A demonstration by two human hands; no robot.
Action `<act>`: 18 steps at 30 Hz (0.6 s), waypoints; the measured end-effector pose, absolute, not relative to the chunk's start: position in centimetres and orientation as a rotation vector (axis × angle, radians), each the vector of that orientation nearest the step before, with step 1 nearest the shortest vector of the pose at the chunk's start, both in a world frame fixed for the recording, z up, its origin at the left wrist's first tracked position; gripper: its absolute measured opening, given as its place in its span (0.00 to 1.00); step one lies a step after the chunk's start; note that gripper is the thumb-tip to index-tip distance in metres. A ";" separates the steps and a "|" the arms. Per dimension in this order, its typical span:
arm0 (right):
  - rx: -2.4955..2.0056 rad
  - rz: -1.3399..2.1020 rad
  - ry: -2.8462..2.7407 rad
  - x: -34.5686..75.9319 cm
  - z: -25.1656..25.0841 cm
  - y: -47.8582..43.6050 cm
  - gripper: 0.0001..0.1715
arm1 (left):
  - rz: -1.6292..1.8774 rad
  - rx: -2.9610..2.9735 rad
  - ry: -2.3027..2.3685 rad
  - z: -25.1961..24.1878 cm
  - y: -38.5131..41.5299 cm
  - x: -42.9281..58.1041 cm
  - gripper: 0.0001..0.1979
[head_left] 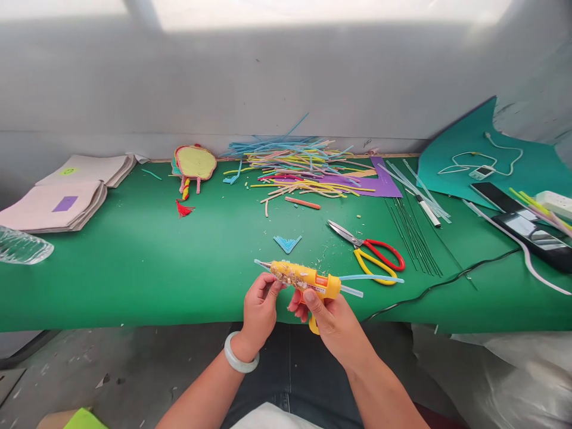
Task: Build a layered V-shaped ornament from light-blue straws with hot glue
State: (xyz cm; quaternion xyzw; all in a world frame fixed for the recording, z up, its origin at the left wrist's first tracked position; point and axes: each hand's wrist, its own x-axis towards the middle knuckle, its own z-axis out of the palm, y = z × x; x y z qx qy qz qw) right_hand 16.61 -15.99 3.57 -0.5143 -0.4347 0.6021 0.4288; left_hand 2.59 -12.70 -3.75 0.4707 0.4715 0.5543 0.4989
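Note:
My right hand (pixel 333 325) grips a yellow glue gun (pixel 295 273), its nozzle pointing left and a clear glue stick (pixel 353 291) jutting from its back. Bits of dried glue and fluff coat the gun's barrel. My left hand (pixel 261 307), with a pale bangle at the wrist, is closed just below the nozzle. It appears to pinch a light-blue pipe cleaner (pixel 373 277) that runs behind the gun and shows at both ends; the grip itself is partly hidden. Beyond the gun, a small blue V-shaped piece (pixel 288 243) lies flat on the green table (pixel 179 268).
Scissors (pixel 357 242) with red and yellow handles lie right of the V-shaped piece. Behind are a heap of coloured pipe cleaners (pixel 299 161) and a fan-shaped craft (pixel 195 164). Green wires (pixel 413 235), a marker (pixel 428 210) and a black cord (pixel 429 293) lie right; paper stacks (pixel 58 202) left.

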 end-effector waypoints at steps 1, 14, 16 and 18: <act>-1.283 1.504 -1.082 16.6 3.5 -16.0 0.37 | 1.342 1.134 1.143 -3.8 -12.7 2.6 0.14; -1.263 1.480 -1.042 16.6 2.4 -16.1 0.33 | 1.370 1.091 1.155 -4.0 -12.7 2.6 0.16; -1.264 1.487 -1.041 16.7 2.4 -16.1 0.33 | 1.374 1.090 1.150 -3.9 -12.7 2.7 0.16; -1.262 1.493 -1.036 16.7 2.4 -16.1 0.33 | 1.375 1.090 1.145 -3.9 -12.7 2.7 0.16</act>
